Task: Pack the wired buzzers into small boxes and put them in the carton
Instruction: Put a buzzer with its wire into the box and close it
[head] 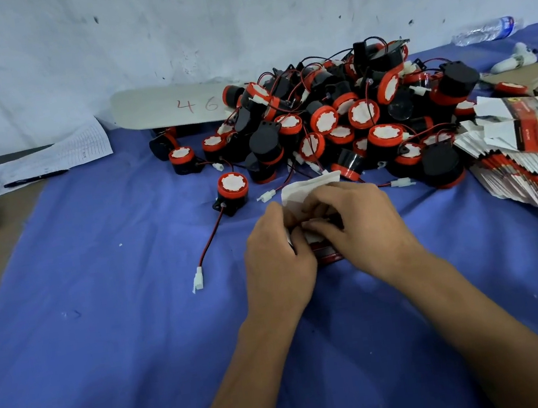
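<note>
Head view, nearest: two bare forearms reach in from the bottom edge over a blue cloth (105, 330).
Left hand (277, 261): fingers curled and closed on the left side of a small box (322, 246).
Right hand (360, 225): fingers closed on the top and right side of the same box, thumb tip pressing its white flap.
Small box: red and black print with white flaps (310, 187) open at the far end, held between both hands just above the cloth; whether a buzzer is inside cannot be told.
Loose buzzer (231, 191): just left of the hands, red and black wire trailing to a white plug (198, 279).
Buzzer pile (335, 118): black and red, beyond the hands.
Flat boxes (532, 166): fanned stack at the right.
Far left: papers (57, 157) with a pen (34, 178).
Far back: white board (171, 107) marked 46, plastic bottle (487, 30), against a white wall (233, 11).
</note>
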Action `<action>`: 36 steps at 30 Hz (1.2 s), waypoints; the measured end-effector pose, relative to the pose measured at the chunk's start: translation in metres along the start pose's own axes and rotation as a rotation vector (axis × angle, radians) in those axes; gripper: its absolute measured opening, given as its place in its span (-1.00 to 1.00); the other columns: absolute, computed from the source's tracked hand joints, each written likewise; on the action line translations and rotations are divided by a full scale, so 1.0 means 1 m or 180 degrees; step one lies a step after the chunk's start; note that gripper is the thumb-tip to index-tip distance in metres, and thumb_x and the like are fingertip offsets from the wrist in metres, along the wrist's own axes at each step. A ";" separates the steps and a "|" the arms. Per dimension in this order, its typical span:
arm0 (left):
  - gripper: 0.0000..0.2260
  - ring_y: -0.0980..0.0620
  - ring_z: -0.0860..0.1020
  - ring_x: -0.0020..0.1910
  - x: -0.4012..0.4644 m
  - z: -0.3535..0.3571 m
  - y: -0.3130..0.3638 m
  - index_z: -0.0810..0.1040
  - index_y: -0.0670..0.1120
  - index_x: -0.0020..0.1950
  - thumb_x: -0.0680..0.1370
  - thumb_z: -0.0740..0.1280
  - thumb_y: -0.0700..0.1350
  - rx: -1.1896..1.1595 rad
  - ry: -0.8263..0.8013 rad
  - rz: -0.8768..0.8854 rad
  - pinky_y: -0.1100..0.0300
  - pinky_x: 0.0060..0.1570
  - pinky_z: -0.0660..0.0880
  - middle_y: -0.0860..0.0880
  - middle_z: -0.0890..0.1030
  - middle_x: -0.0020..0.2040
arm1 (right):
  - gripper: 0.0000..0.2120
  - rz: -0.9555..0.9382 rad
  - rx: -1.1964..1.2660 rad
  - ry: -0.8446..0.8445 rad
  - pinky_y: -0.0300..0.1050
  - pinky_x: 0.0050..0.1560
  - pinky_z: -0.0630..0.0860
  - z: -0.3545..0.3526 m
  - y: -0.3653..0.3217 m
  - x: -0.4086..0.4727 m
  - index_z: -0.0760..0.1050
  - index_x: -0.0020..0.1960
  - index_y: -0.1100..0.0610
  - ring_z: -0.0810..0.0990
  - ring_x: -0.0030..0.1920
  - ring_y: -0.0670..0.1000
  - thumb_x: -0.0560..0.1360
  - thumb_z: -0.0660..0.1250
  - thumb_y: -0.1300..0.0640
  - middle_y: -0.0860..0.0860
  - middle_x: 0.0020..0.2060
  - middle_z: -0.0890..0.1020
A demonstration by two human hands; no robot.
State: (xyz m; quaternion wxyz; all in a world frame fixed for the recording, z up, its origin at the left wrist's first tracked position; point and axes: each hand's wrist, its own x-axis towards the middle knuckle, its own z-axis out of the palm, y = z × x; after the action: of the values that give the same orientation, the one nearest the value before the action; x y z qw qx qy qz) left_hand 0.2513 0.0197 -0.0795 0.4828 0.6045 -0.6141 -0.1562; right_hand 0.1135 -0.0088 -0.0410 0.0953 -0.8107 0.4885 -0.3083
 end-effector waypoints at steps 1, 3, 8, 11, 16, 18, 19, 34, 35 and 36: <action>-0.90 -0.01 0.53 -0.23 0.000 0.000 0.000 0.46 -0.09 -0.02 0.59 0.27 -0.29 -0.0018 -0.0019 0.0011 -0.02 -0.23 0.51 0.01 0.58 -0.19 | -0.89 -0.0064 -0.0044 -0.0028 -0.13 0.03 0.54 -0.001 0.002 0.000 0.67 0.08 0.14 0.61 -0.01 0.00 0.55 0.44 0.19 -0.01 0.00 0.66; -0.93 -0.03 0.55 -0.20 0.000 -0.001 -0.001 0.48 -0.11 -0.02 0.60 0.30 -0.26 -0.0046 -0.0044 0.0006 -0.08 -0.18 0.53 -0.01 0.61 -0.16 | -0.87 -0.0131 -0.0167 -0.0004 -0.20 0.01 0.50 -0.001 0.003 0.000 0.67 0.10 0.19 0.58 0.02 0.01 0.59 0.40 0.22 0.02 0.04 0.63; -0.93 -0.01 0.60 -0.14 0.003 -0.002 -0.002 0.55 -0.14 -0.02 0.60 0.39 -0.17 -0.0147 -0.0141 -0.0035 -0.05 -0.14 0.56 0.01 0.65 -0.13 | -0.85 0.0030 -0.0561 0.0209 0.01 0.06 0.54 0.002 0.004 0.000 0.67 0.11 0.19 0.49 0.17 0.06 0.60 0.37 0.20 0.03 0.07 0.61; -0.89 0.01 0.62 -0.11 0.005 -0.002 -0.003 0.57 -0.12 -0.01 0.61 0.43 -0.10 -0.0264 -0.0186 -0.0077 -0.05 -0.11 0.58 0.04 0.67 -0.11 | -0.86 0.0144 -0.0783 0.0300 -0.12 0.03 0.48 0.003 0.006 0.001 0.69 0.10 0.16 0.43 0.16 0.04 0.59 0.38 0.18 0.00 0.05 0.63; -0.89 0.04 0.61 -0.11 0.005 -0.001 -0.006 0.57 -0.06 -0.02 0.61 0.44 -0.05 -0.0249 -0.0174 -0.0008 -0.05 -0.11 0.57 0.07 0.65 -0.12 | -0.90 0.0421 -0.0613 0.0379 -0.08 0.03 0.53 0.004 0.008 0.000 0.69 0.04 0.14 0.57 0.10 0.06 0.54 0.43 0.21 0.01 0.01 0.66; -0.89 0.05 0.59 -0.11 0.004 -0.001 -0.006 0.57 -0.04 -0.03 0.61 0.44 -0.04 -0.0220 -0.0155 0.0034 -0.04 -0.11 0.56 0.09 0.65 -0.13 | -0.89 0.0517 -0.0560 0.0462 0.00 0.04 0.58 0.003 0.008 0.000 0.70 0.04 0.15 0.61 0.06 0.08 0.53 0.44 0.23 0.03 0.00 0.66; -0.88 0.05 0.59 -0.12 0.003 0.000 -0.007 0.57 -0.04 -0.03 0.61 0.43 -0.02 -0.0202 -0.0152 0.0059 -0.03 -0.11 0.55 0.08 0.64 -0.13 | -0.88 0.0524 -0.0564 0.0486 0.01 0.05 0.58 0.004 0.008 0.000 0.71 0.05 0.17 0.60 0.07 0.09 0.54 0.43 0.23 0.04 0.01 0.66; -0.92 0.09 0.55 -0.05 0.004 0.003 -0.008 0.61 -0.02 0.08 0.61 0.44 -0.07 -0.0069 -0.0133 0.0326 0.18 -0.07 0.49 0.06 0.62 -0.03 | -0.72 0.0307 -0.1548 -0.0250 -0.08 0.01 0.31 0.002 0.013 0.000 0.68 0.09 -0.05 0.34 0.09 0.02 0.57 0.22 0.14 -0.13 0.00 0.63; -0.93 0.09 0.55 -0.05 0.004 0.003 -0.008 0.63 -0.02 0.08 0.60 0.44 -0.10 -0.0103 -0.0131 0.0324 0.18 -0.06 0.49 0.05 0.62 -0.03 | -0.66 0.0305 -0.1461 -0.0282 -0.07 0.02 0.29 0.002 0.014 0.000 0.69 0.08 -0.03 0.33 0.09 0.01 0.57 0.13 0.08 -0.12 0.01 0.62; -0.93 0.10 0.55 -0.06 0.005 0.002 -0.008 0.64 -0.03 0.07 0.59 0.44 -0.13 -0.0115 -0.0117 0.0323 0.19 -0.07 0.50 0.05 0.62 -0.05 | -0.56 0.0319 -0.1347 -0.0293 -0.07 0.02 0.26 0.002 0.013 -0.001 0.69 0.02 -0.02 0.31 0.07 0.00 0.55 0.02 -0.01 -0.13 -0.01 0.61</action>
State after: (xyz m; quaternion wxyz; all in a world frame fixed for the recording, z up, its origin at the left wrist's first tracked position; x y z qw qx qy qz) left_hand 0.2551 0.0130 -0.0848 0.4895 0.5607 -0.6499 -0.1537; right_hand 0.1043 -0.0150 -0.0489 -0.0397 -0.8006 0.5771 -0.1564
